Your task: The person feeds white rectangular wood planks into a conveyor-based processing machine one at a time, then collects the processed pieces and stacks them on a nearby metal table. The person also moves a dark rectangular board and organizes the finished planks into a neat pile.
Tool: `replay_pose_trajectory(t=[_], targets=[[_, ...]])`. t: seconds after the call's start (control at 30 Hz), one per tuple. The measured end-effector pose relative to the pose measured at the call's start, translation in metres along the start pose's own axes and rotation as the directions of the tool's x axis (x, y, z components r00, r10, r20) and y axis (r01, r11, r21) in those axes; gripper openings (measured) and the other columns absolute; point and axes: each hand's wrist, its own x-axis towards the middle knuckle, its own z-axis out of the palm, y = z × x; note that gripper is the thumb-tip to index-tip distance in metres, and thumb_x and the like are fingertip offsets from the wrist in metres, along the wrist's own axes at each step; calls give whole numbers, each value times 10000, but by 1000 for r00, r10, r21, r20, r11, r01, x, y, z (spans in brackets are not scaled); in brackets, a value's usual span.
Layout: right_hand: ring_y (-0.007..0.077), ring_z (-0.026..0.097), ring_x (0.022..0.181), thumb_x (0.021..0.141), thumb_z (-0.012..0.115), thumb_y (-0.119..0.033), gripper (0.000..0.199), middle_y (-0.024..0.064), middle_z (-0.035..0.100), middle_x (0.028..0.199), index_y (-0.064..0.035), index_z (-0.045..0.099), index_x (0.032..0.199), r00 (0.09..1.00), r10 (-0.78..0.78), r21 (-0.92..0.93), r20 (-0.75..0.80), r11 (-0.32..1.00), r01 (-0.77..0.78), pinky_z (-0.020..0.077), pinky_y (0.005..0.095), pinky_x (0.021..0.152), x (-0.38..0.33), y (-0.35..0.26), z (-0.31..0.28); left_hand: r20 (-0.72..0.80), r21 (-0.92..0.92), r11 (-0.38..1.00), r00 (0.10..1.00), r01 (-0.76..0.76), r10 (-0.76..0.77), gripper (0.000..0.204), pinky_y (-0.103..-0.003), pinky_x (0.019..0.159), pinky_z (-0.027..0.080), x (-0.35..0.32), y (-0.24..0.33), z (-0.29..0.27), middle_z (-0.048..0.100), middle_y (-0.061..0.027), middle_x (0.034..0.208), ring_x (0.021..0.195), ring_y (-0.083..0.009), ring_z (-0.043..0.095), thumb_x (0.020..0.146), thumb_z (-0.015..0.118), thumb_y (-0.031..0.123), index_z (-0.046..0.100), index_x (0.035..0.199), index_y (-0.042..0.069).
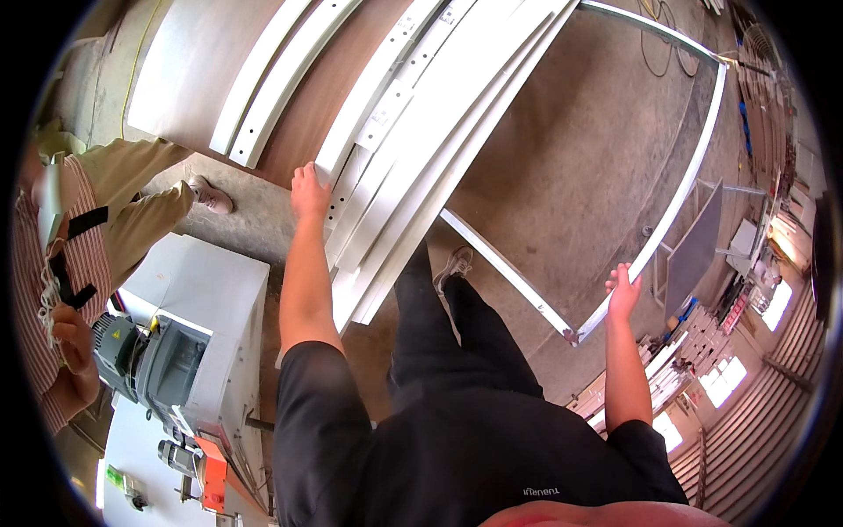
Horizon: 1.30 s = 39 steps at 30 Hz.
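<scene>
Left hand (309, 189) grips white profiles (413, 132), right hand (622, 288) grips white frame (676, 198); grey machine (189, 342) alongside.

Both arms reach forward from black short sleeves, bare from the upper arm down. The left arm is nearly straight, and the left hand (308, 190) lies palm down with the fingers pointing ahead and close together. The right arm stretches outward to the right, the right hand (623, 290) raised, its fingers curled in a loose grip with the thumb apart.
</scene>
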Motion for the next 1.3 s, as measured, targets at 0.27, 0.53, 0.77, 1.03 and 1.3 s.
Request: replay_pose_trajectory(t=[0.27, 0.53, 0.77, 1.03, 1.3], targets=[[114, 609, 633, 1022, 698, -241, 299, 47, 671, 933, -71, 594, 1246, 1000, -2, -33, -12, 999, 2, 473, 275, 585, -4, -5, 2, 266, -148, 972, 940, -181, 215, 652, -460, 913, 593, -62, 67, 57, 632, -93, 1317, 1236, -322, 618, 837, 900, 314, 594, 1389, 153], [115, 615, 649, 1011, 712, -250, 356, 54, 683, 955, -59, 584, 1282, 1000, -1, -29, -9, 1000, 1, 471, 275, 602, -6, -10, 5, 207, -7, 993, 972, -116, 115, 776, -437, 938, 606, -118, 96, 72, 618, -131, 1266, 1196, -320, 629, 788, 913, 247, 536, 1454, 115], [103, 615, 655, 1006, 722, -243, 356, 48, 688, 961, -54, 594, 1278, 1000, 15, -4, -16, 1000, -15, 472, 261, 600, -9, -11, 6, 538, -811, 439, 788, 387, 300, 431, -351, 1018, 544, -112, 19, 62, 763, -133, 1251, 1161, -222, 717, 990, 704, 217, 676, 1369, 13], [107, 617, 647, 1002, 729, -251, 395, 58, 694, 963, -37, 592, 1304, 1000, 6, -12, 4, 1000, -6, 476, 266, 598, -10, -12, 3, 801, -580, 183, 514, 794, 307, 503, -429, 1058, 547, -113, 34, 30, 781, -159, 1211, 1121, -296, 747, 1114, 493, 406, 693, 1322, -6], [121, 626, 654, 996, 732, -269, 424, 72, 701, 972, -21, 597, 1311, 1000, -6, -14, 6, 1000, 6, 487, 287, 607, -5, -6, 2, 803, -513, 100, 436, 852, 405, 485, -424, 1073, 549, -137, 63, 6, 757, -193, 1269, 1175, -304, 738, 1128, 503, 371, 639, 1390, -14]])
